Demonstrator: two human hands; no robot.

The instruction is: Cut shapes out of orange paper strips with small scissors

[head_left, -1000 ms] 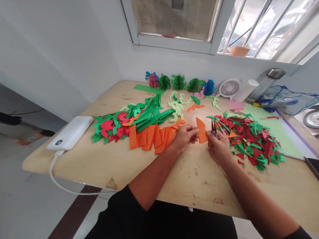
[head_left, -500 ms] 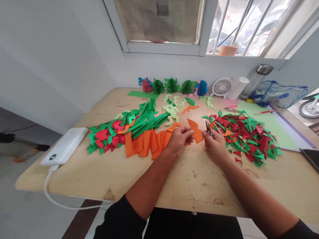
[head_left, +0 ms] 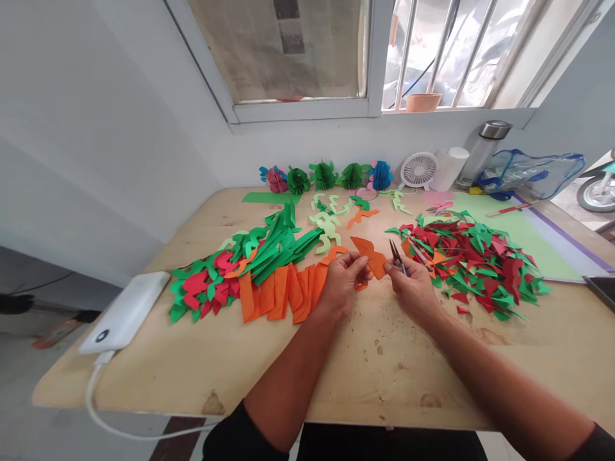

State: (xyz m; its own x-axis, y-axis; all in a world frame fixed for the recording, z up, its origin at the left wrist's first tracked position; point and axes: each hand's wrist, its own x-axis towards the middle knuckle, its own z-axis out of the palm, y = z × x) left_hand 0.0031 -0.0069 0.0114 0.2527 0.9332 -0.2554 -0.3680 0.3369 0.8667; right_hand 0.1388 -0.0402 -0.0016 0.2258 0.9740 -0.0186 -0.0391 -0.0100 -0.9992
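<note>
Between my hands is a partly cut piece of orange paper (head_left: 371, 255) with a curved outline. My left hand (head_left: 346, 276) pinches its left side between thumb and fingers. In my right hand (head_left: 409, 282) is a small pair of scissors (head_left: 396, 253), blades pointing up and away from me; its fingertips also touch the paper's right edge. Several folded orange paper pieces (head_left: 276, 294) fan out left of my left hand. Beyond them lie green paper strips (head_left: 283, 246) and a heap of cut red and green shapes (head_left: 206, 282).
A pile of red and green scraps (head_left: 475, 262) spreads right of my right hand. Paper honeycomb figures (head_left: 323, 174), a small white fan (head_left: 419, 170) and a bottle (head_left: 485, 153) stand along the wall. A white power bank (head_left: 125, 310) with a cable rests at the left edge.
The view has shifted a little, so the table sits lower in the picture. Both hands keep the orange paper and the scissors in nearly the same position.
</note>
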